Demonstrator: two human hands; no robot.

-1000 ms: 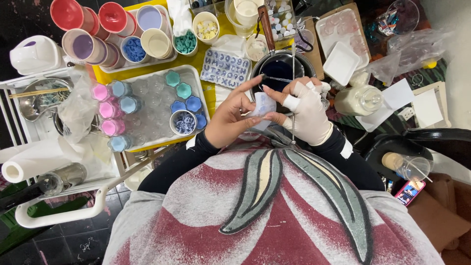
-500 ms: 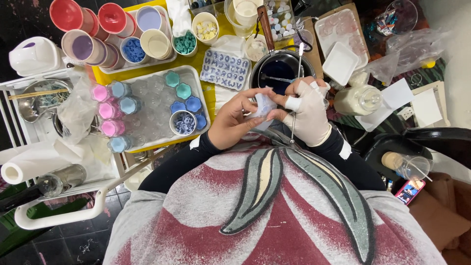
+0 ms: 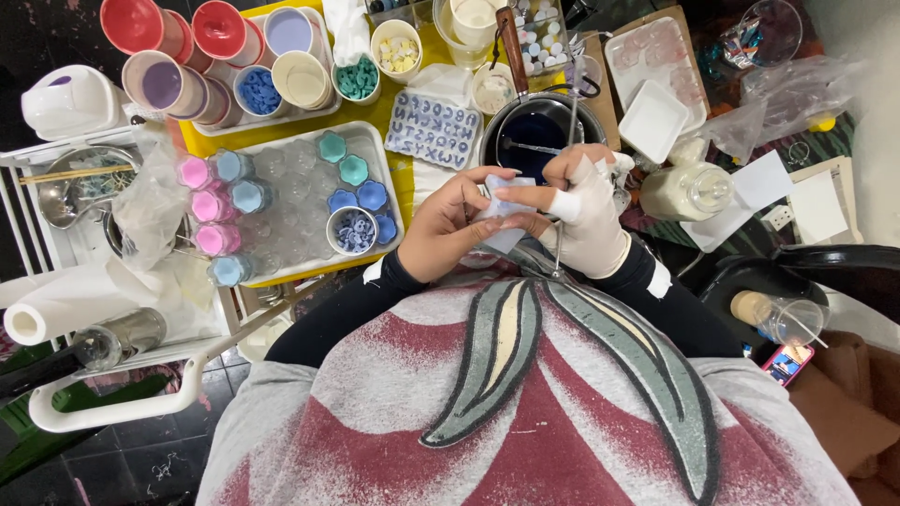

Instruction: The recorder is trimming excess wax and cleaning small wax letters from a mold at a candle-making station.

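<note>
My left hand [image 3: 448,236] is bare and my right hand [image 3: 591,217] wears a white glove with a taped finger. Both hands pinch a small pale blue-white piece [image 3: 499,214] between them, close to my chest. Just beyond the hands stands a dark metal pot [image 3: 539,131] with dark blue liquid in it. A thin metal rod [image 3: 562,211] runs down past my right hand from the pot.
A white tray [image 3: 389,178] at the left holds pink, blue and teal hexagonal moulds and a small bowl of blue pieces [image 3: 353,230]. A blue letter mould [image 3: 433,128], coloured cups [image 3: 159,84], a paper roll [image 3: 56,309] and a cream-filled jar [image 3: 689,190] surround the pot.
My hands have stayed in front of the pot; the left fingers have shifted slightly on the pale piece.
</note>
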